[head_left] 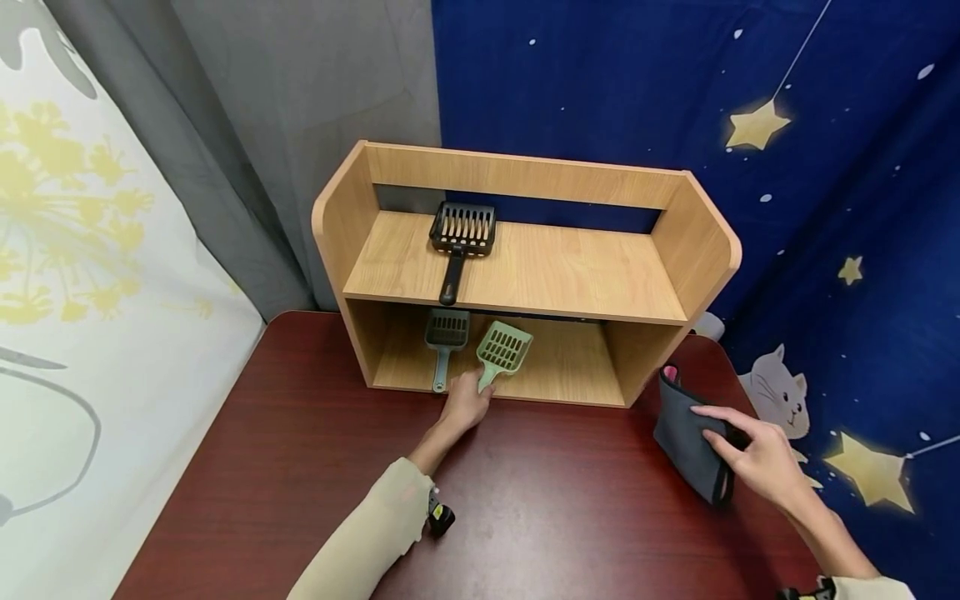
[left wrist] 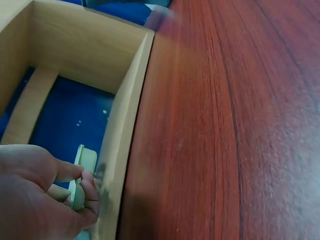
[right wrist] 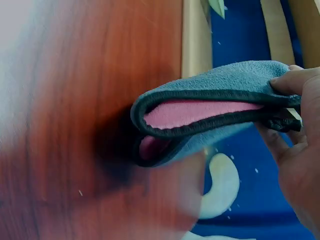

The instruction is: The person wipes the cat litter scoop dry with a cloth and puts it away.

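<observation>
We are seeing the grey scoop [head_left: 446, 335] lying in the lower bay of the shelf [head_left: 697, 250], just left of the green scoop [head_left: 503, 348]. The left hand [head_left: 467, 402] is pinching the green scoop's handle at the bay's front edge, the scoop head pointing inward. A black scoop [head_left: 461, 233] is lying on the upper board. At the right, the right hand [head_left: 757, 454] is gripping a grey pouch [head_left: 686, 446] standing on the worktop [head_left: 315, 467] beside the shelf. The left wrist view is showing fingers [left wrist: 89, 186] curled round the handle; the right wrist view is showing the pouch's pink lining [right wrist: 195, 112], nearly hidden from the head view.
</observation>
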The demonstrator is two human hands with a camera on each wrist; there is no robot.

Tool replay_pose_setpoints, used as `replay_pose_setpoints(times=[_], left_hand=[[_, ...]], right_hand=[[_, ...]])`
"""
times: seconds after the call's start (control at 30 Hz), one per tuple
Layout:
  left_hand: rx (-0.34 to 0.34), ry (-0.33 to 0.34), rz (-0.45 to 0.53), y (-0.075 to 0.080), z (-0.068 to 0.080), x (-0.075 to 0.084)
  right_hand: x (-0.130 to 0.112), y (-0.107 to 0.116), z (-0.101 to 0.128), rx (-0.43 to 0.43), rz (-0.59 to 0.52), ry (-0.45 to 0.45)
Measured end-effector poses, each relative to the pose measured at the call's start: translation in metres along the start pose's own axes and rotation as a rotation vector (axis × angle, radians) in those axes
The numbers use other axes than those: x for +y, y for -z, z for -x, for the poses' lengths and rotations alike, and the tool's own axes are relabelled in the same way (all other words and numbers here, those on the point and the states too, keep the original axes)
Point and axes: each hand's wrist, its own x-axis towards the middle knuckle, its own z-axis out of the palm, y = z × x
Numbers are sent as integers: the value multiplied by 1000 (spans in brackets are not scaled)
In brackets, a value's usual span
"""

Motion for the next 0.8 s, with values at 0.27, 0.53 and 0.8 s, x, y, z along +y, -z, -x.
replay_pose_setpoints(times=[0.27, 0.53, 0.8], left_hand=[[29, 144, -16, -22, -13, 2], [41, 192, 5, -26, -18, 14], [99, 192, 52, -43, -22, 14]], right_hand=[[-9, -42, -1, -112, -106, 8], [-18, -83, -7, -156, -161, 33], [-29, -109, -10, -295, -102, 92]])
